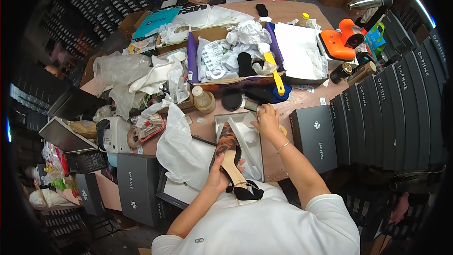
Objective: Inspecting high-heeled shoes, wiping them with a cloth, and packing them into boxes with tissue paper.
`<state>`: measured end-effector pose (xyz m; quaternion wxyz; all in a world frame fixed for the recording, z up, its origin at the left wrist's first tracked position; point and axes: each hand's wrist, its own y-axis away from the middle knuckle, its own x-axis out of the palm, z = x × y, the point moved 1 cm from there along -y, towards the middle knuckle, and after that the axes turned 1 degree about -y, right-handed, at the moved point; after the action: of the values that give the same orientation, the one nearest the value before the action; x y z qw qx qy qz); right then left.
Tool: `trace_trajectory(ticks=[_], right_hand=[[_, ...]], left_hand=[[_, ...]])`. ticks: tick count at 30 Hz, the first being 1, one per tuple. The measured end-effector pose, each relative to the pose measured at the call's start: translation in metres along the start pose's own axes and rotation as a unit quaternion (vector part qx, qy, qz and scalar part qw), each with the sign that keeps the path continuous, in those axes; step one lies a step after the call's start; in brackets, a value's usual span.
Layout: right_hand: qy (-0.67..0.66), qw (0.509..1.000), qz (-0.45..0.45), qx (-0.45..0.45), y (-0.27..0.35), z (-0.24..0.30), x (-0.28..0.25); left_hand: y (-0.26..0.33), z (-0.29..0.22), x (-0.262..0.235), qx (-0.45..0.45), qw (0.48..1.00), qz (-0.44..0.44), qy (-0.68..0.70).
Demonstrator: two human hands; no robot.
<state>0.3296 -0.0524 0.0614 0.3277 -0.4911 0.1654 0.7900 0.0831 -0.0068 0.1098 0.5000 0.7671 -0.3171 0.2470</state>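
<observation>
Leopard-print sandal [226, 142] is gripped by left hand [218, 174]; right hand [267, 120] is placed at far-right corner of grey shoebox [261, 158]; its closure cannot be told.

A white short-sleeved top [269, 224] and slim bracelet [283, 147] are worn.

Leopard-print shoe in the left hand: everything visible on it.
The leopard-print shoe has a brown-and-black patterned front, beige insole and black, fabric-looking heel and strap section. The left hand grips its middle; insole shows, toe points forward, overlapping the open box in view. Outsole hidden.
</observation>
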Motion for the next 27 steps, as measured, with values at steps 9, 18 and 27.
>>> trace_trajectory(ticks=[9, 18, 27], right_hand=[[0.063, 0.998, 0.031, -0.002, 0.004, -0.006, 0.051], [0.162, 0.978, 0.009, -0.127, 0.009, 0.044, 0.011], [0.226, 0.936, 0.182, -0.197, -0.007, 0.021, 0.095]], left_hand=[[-0.004, -0.002, -0.006, -0.046, 0.997, -0.07, -0.002], [-0.002, 0.011, -0.021, -0.061, 0.995, -0.067, 0.033], [0.01, 0.007, -0.025, -0.056, 0.996, -0.064, 0.034]])
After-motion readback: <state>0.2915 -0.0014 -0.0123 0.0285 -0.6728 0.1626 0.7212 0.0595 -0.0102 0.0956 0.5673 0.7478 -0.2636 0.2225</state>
